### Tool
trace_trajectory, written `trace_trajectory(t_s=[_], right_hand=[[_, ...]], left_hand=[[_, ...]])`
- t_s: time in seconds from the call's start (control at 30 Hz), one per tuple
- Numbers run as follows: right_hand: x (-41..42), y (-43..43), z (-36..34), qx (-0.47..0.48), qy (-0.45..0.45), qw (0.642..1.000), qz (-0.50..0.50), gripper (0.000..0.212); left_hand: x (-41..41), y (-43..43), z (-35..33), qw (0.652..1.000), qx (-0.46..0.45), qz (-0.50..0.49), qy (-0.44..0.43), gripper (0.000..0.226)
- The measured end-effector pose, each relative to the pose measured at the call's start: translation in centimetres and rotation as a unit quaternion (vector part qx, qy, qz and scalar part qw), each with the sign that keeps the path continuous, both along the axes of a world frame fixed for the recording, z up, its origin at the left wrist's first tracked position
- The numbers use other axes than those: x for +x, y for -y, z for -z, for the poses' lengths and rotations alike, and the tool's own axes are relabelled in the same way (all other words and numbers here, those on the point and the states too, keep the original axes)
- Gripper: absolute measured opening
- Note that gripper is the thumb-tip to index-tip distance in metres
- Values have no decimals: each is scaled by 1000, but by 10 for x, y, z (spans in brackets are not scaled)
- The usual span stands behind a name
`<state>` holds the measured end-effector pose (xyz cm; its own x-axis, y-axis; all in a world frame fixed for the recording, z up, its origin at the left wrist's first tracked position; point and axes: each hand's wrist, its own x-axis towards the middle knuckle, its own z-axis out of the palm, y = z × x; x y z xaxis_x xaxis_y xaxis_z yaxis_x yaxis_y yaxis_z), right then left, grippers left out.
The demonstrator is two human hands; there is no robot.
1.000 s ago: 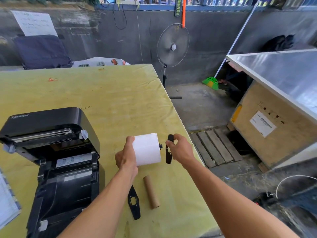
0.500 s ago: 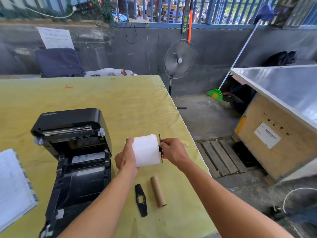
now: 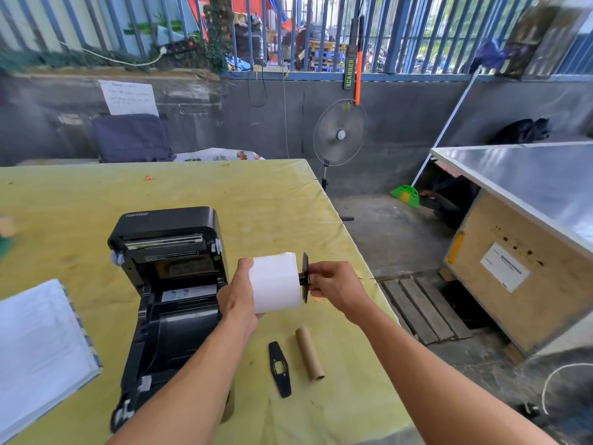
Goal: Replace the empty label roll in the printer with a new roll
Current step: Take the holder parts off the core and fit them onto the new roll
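Note:
A new white label roll (image 3: 276, 281) is held above the yellow table (image 3: 266, 200), gripped at its left end by my left hand (image 3: 239, 297). My right hand (image 3: 337, 289) pinches a black roll guide (image 3: 305, 277) that sits on the black spindle at the roll's right end, close against the roll. The black label printer (image 3: 167, 284) stands open just left of the roll, its lid tilted back. On the table below lie the empty brown cardboard core (image 3: 309, 353) and a second black roll guide (image 3: 280, 367).
A white stack of paper (image 3: 38, 342) lies at the table's left front. The table's right edge runs close beside my right arm; beyond it are the concrete floor, a wooden pallet (image 3: 423, 309), a plywood crate (image 3: 513, 277) and a standing fan (image 3: 340, 133).
My right hand brought the black guide from a gap beside the roll onto the spindle, up against the roll's right end. The camera view has tilted up and shifted left.

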<state>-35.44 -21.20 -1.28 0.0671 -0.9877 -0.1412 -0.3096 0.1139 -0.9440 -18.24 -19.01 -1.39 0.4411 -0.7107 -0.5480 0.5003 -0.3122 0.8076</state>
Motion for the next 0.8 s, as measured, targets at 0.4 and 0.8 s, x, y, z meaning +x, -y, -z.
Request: trace_trajectory(t_s=[0.4,0.8], right_hand=[[11,-22,6,42,114,993,1,15],[47,-60,5,174,242,952,68,73]], left_hand=[[10,-22,-3,1000,-15,4,3,37],[-10,-40,-3,1000,-2,-4,8,34]])
